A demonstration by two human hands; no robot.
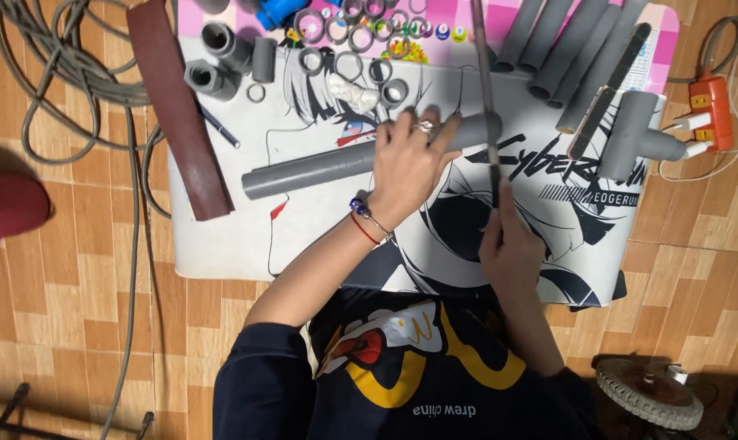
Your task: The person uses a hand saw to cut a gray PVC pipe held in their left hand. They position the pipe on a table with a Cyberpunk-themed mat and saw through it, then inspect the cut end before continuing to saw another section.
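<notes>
Grey pipe point(336, 163) lies flat across the printed mat point(320, 228) on the tiled floor point(75, 269), its right end under a saw blade point(487, 90). Left hand point(409, 163) pressed down over the pipe, fingers wrapped on it just beside the blade. Right hand point(511, 244) clamped on the saw handle, blade running away from the body and crossing the pipe near its end. To cut well, judged from this: keep the blade square to the pipe, hold the pipe from rolling, keep the left fingers off the cut line, stroke long and light. Around it: cut rings point(352, 37) and grey fittings point(218, 61) at the mat's far edge, spare pipes point(564, 45) far right, a tee point(634, 130), a brown sanding strip point(177, 106) left, cable point(67, 65), orange power strip point(711, 110).
</notes>
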